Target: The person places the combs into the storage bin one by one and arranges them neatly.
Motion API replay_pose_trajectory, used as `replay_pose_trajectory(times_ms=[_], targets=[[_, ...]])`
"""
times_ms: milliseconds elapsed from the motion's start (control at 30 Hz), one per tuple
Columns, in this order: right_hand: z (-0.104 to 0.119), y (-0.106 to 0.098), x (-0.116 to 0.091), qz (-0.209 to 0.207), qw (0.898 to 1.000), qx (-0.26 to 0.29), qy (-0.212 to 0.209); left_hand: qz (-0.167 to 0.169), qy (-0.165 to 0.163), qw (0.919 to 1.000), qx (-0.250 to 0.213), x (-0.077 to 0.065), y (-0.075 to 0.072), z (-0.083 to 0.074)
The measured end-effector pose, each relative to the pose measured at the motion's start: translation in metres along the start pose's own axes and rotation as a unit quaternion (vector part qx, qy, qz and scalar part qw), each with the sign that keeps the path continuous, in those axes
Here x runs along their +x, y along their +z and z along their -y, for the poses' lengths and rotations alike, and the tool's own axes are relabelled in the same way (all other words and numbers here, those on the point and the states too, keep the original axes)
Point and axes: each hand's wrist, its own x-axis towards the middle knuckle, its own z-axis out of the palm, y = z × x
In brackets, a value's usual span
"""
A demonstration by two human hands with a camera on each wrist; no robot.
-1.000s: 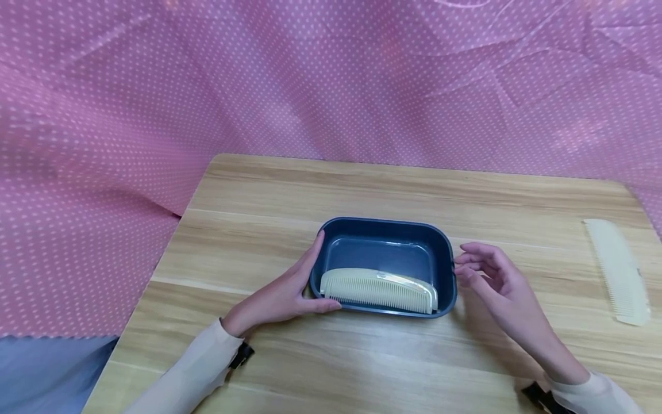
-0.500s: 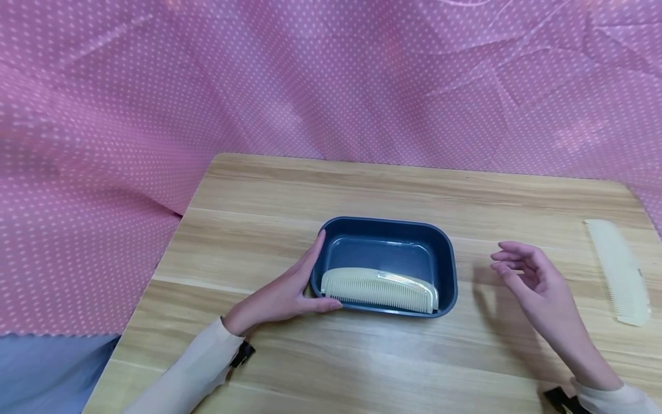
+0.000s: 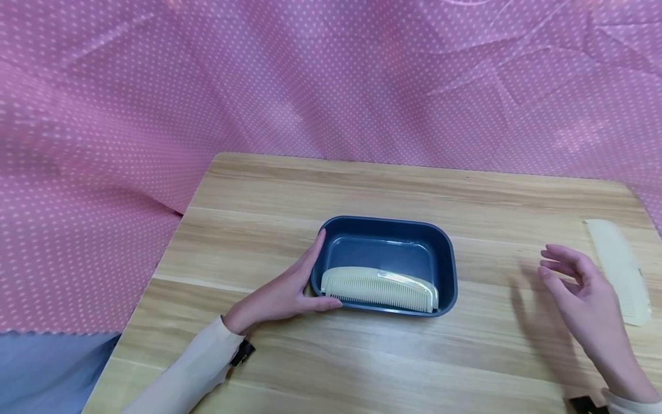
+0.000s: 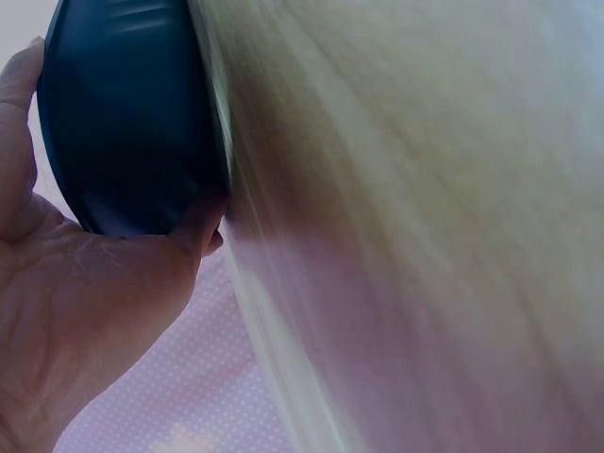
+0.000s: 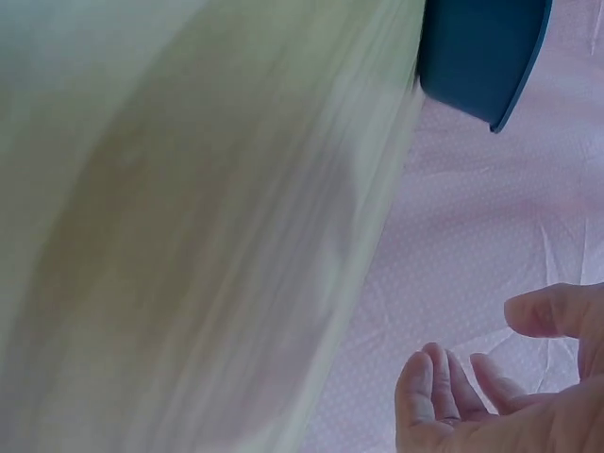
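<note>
A dark blue rectangular tub (image 3: 383,227) stands on the wooden table, its inside facing up. My left hand (image 3: 284,293) grips the tub's left end, thumb along the near side and fingers against the left wall; the left wrist view shows the tub's outer wall (image 4: 132,113) between them. A cream comb (image 3: 377,287) leans along the near wall inside, teeth down; I cannot tell whether a second one lies against it. My right hand (image 3: 584,293) hovers above the table with loosely bent fingers, holding nothing. Another cream comb (image 3: 618,267) lies just beyond it, partly covered by the hand.
The wooden table (image 3: 362,368) has rounded far corners. Behind it and to its left hangs a pink cloth with white dots (image 3: 310,86). Blue-grey fabric (image 3: 46,374) shows at the lower left.
My right hand has left the tub's right end and moved right across the table, up to the comb on the far right. The left hand and the tub have stayed in place.
</note>
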Motion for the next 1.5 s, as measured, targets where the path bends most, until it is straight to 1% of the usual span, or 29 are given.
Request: replay_pose_trajectory(times_ms=[133, 333, 500, 633, 800, 867, 967, 1033, 1300, 1367, 1500], targets=[[-0.007, -0.010, 0.001, 0.005, 0.999, -0.031, 0.014, 0.001, -0.003, 1.0000, -0.006, -0.001, -0.001, -0.002], [-0.017, -0.022, 0.006, -0.001, 0.997, -0.070, 0.033, 0.001, -0.003, 0.9999, -0.010, -0.001, -0.001, -0.002], [-0.022, -0.030, 0.009, 0.002, 0.996, -0.072, 0.045, 0.000, -0.003, 1.0000, -0.009, 0.001, -0.001, -0.002], [-0.026, -0.034, 0.011, 0.003, 0.997, -0.064, 0.037, 0.000, -0.006, 0.9999, -0.009, 0.001, 0.000, -0.003], [-0.032, -0.038, 0.013, 0.018, 0.995, -0.093, 0.026, 0.001, -0.011, 0.9999, -0.008, 0.001, 0.000, -0.003], [-0.034, -0.040, 0.013, 0.024, 0.993, -0.110, 0.030, 0.001, -0.011, 0.9999, -0.006, 0.001, 0.000, -0.002], [-0.037, -0.043, 0.013, 0.030, 0.992, -0.120, 0.035, 0.001, -0.011, 0.9999, -0.007, 0.001, 0.000, -0.002], [-0.039, -0.045, 0.014, 0.027, 0.990, -0.134, 0.035, 0.001, -0.010, 0.9999, -0.008, 0.001, 0.000, -0.002], [-0.046, -0.048, 0.018, -0.003, 0.985, -0.171, -0.004, 0.000, -0.009, 0.9999, -0.007, 0.001, 0.000, -0.002], [-0.047, -0.049, 0.018, -0.006, 0.984, -0.178, -0.006, -0.001, -0.007, 1.0000, -0.006, 0.001, 0.000, -0.001], [-0.051, -0.051, 0.018, -0.007, 0.984, -0.177, 0.007, -0.002, -0.005, 1.0000, -0.004, 0.001, 0.000, -0.001]])
